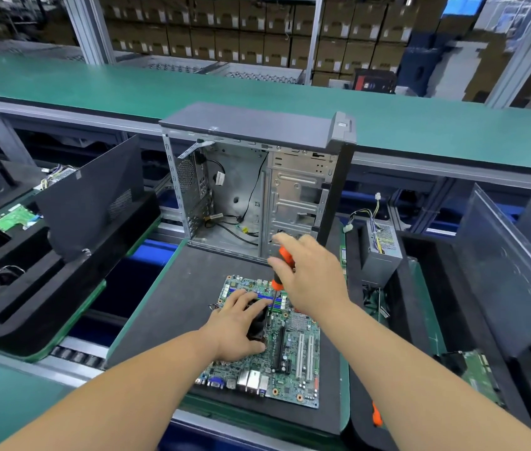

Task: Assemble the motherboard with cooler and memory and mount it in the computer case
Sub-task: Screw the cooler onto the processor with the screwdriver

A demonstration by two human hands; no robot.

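Head view: we find the motherboard [293,346] flat on the dark mat of the bench [166,307], in front of the open computer case [257,190], which stands upright and holds no board yet. The left hand [241,327] curls over the black cooler [257,323], in our judgement to steady it. The right hand [309,275] grips an orange-handled screwdriver [282,265], tip down beside the cooler, presumably to fasten it.
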